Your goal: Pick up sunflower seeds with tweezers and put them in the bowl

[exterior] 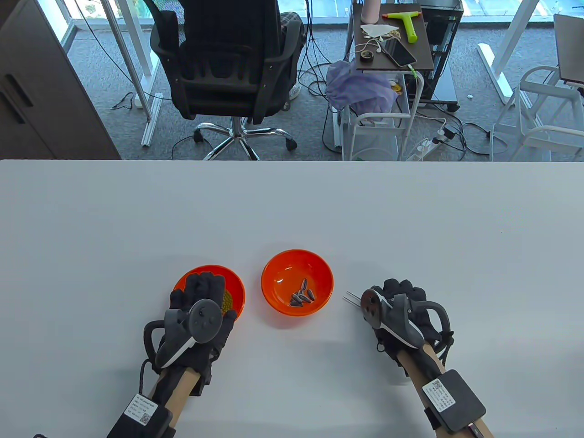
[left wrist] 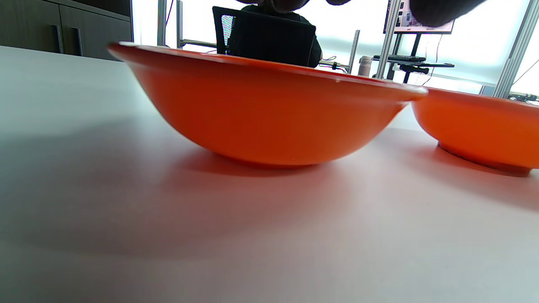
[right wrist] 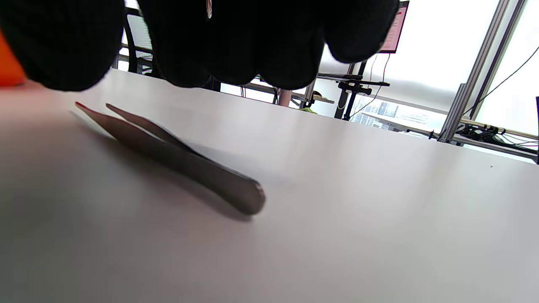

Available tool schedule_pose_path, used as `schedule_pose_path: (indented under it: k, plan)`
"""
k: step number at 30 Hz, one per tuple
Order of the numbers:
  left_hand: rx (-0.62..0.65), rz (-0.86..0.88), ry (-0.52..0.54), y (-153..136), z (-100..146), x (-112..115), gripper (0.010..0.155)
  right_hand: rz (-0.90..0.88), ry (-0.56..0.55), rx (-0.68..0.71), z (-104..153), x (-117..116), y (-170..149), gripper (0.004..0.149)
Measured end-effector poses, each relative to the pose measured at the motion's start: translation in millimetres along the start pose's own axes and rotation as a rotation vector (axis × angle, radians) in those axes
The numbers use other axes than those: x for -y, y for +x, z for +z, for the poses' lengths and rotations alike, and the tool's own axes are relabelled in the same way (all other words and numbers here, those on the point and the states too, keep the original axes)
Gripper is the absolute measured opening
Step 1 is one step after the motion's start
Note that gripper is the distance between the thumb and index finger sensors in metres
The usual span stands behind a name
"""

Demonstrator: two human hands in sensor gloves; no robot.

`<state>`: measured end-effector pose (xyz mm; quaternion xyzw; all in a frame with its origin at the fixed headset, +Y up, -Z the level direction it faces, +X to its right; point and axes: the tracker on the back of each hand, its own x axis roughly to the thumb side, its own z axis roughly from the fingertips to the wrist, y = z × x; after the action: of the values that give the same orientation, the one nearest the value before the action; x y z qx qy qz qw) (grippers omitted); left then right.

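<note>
Two orange bowls stand side by side on the white table (exterior: 292,205). The right bowl (exterior: 279,273) holds several dark sunflower seeds (exterior: 303,297). The left bowl (exterior: 235,285) holds greenish-yellow bits and is partly covered by my left hand (exterior: 205,287), whose fingers spread over it; in the left wrist view the fingertips (left wrist: 438,10) hang above this bowl (left wrist: 269,118). Metal tweezers (right wrist: 168,155) lie flat on the table to the right of the seed bowl, tips (exterior: 350,299) pointing toward it. My right hand (exterior: 397,292) hovers just over them, fingers (right wrist: 252,42) apart from them.
The seed bowl also shows in the left wrist view (left wrist: 476,126). Beyond the table's far edge stand a black office chair (exterior: 228,59) and a cart (exterior: 392,54) with clutter. Bare table surface stretches behind and to both sides of the bowls.
</note>
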<state>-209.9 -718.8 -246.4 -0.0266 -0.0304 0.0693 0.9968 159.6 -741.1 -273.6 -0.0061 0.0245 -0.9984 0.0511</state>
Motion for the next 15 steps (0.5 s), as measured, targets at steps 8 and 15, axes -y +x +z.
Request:
schedule_pose_path:
  k: [8,15]
  plan:
    - [0.002,-0.012,0.006,0,-1,1,0.075,-0.058,-0.029,0.045,7,4,10,0.083]
    - [0.004,-0.024,0.013,0,-1,1,0.076,-0.081,-0.032,0.051,8,3,12,0.091]
